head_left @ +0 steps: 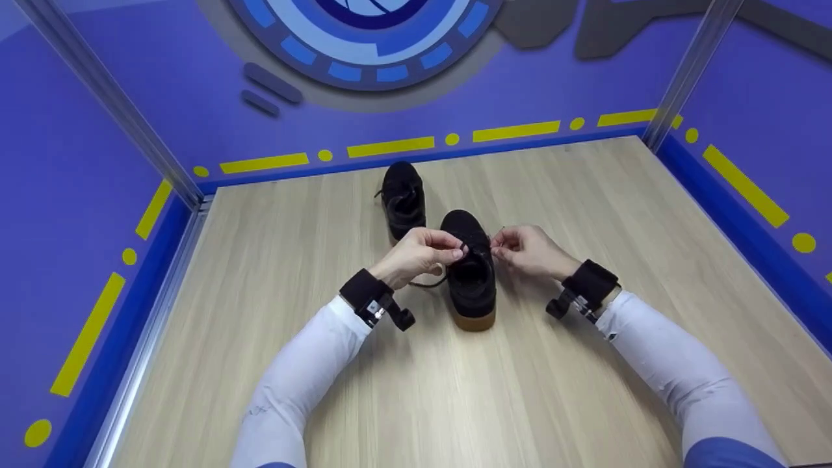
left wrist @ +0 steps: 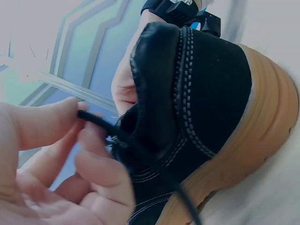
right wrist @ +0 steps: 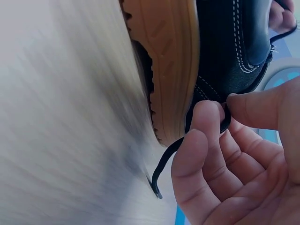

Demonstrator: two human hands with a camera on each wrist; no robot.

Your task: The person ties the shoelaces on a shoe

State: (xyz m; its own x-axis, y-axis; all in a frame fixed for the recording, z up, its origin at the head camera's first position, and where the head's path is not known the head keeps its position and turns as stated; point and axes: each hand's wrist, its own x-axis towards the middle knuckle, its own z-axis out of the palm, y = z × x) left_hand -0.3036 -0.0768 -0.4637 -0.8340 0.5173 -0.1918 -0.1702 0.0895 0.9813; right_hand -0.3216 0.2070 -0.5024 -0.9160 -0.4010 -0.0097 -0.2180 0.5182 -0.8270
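Note:
A black shoe [head_left: 473, 300] with a tan sole [right wrist: 172, 70] stands on the table, its toe pointing away from me. My left hand [head_left: 416, 255], at the shoe's left side, pinches a black shoelace [left wrist: 177, 187] between thumb and fingers. That lace hangs down past the heel side in the left wrist view. On the opposite side, my right hand [head_left: 530, 252] pinches the other shoelace end [right wrist: 165, 160] between thumb and forefinger. Its tip dangles below the fingers. The lacing on top of the shoe is too dark to make out.
A second black shoe [head_left: 398, 182] stands farther back on the left, its heel partly behind my left hand. The wooden table [head_left: 552, 390] is bounded by blue panels [head_left: 162, 117] at the back and both sides, with metal posts [head_left: 692, 71] at the corners.

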